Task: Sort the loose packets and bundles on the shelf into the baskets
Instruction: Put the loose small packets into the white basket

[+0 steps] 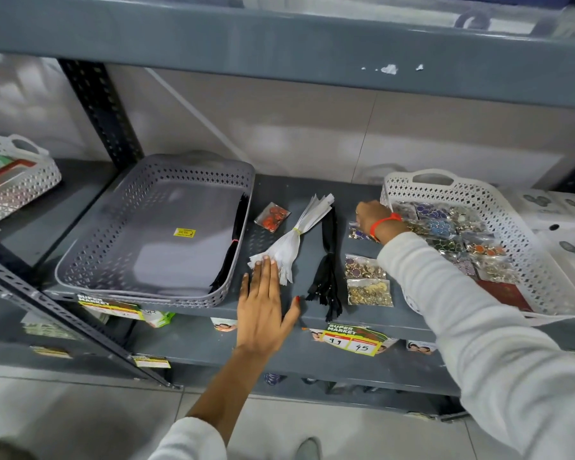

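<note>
On the grey shelf [312,190] lie a white zipper bundle [299,234], a black zipper bundle [327,260], a packet of red buttons [272,216] and packets of gold buttons [367,280]. My left hand [266,307] lies flat and open, its fingertips touching the near end of the white bundle. My right hand [372,215] reaches down onto a purple button packet [357,233] beside the white basket [541,277]; its fingers are hidden. A grey basket [90,254] at the left holds black zippers [234,240] along its right wall.
The white basket holds several button packets. Another white basket [30,180] with red and green items stands at the far left. White boxes [568,227] sit at the far right. Price tags [352,340] hang on the shelf's front edge, and an upper shelf [279,44] overhangs.
</note>
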Demonstrator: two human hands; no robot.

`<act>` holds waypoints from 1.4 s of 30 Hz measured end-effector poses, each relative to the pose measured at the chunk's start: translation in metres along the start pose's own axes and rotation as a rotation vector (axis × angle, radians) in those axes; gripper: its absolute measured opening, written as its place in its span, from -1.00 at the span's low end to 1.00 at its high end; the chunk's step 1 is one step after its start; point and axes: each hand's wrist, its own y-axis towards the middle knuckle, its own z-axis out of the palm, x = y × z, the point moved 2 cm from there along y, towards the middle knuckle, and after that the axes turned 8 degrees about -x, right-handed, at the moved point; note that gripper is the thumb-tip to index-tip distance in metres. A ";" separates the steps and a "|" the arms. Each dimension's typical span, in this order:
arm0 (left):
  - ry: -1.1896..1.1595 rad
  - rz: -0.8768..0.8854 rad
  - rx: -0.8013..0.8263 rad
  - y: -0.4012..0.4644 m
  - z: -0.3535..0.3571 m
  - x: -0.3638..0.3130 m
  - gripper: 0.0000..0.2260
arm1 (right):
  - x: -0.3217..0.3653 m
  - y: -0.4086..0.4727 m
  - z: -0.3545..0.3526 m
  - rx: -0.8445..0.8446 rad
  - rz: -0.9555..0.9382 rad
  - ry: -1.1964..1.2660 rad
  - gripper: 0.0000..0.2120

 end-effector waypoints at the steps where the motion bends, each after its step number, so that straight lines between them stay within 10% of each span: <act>1: 0.000 -0.001 0.000 0.000 0.000 0.000 -0.32 | 0.000 0.001 0.000 0.010 -0.007 0.002 -0.70; 15: -0.034 -0.006 -0.028 -0.001 0.001 0.001 -0.34 | -0.009 -0.005 0.008 0.128 0.083 0.245 -0.78; 23: -0.013 -0.002 -0.020 0.000 0.002 0.002 -0.33 | 0.074 0.014 -0.007 -0.065 -0.225 0.359 -0.70; 32: -0.015 -0.002 0.015 0.000 0.001 0.004 -0.35 | 0.154 0.029 0.045 0.182 -0.201 0.534 -0.52; 42: -0.017 0.039 -0.007 0.001 0.007 0.005 -0.32 | 0.122 0.024 -0.048 -0.108 -0.292 0.373 -0.76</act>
